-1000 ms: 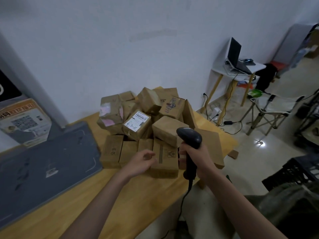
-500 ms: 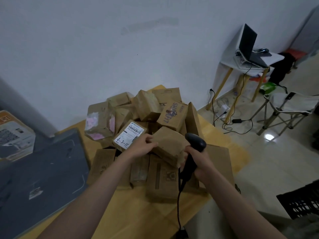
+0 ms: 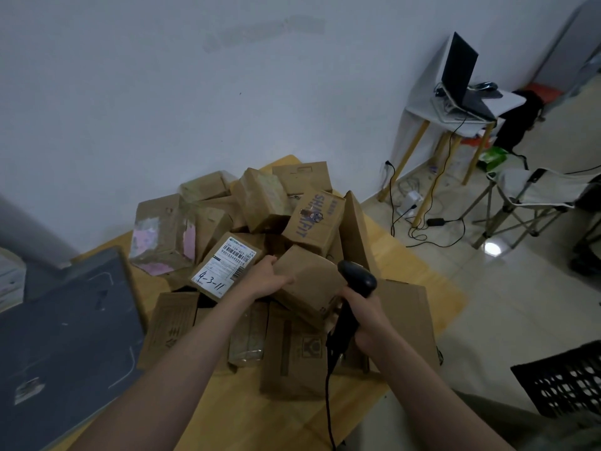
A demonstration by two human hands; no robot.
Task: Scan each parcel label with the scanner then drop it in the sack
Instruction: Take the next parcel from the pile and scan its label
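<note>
Having reached up from the table edge, the left hand (image 3: 267, 278) is now curling its fingers over a plain parcel (image 3: 309, 284) atop the pile, while the right hand (image 3: 364, 309) is gripping the scanner (image 3: 356, 281) just beside it, label hidden, sack unseen.

Dim, bluish and evenly lit, with soft shadows only. One bright glare spot on the glossy pale floor tiles (image 3: 493, 248), far right of the right hand (image 3: 366, 312). Wide-angle bending at edges; slightly soft throughout.
</note>
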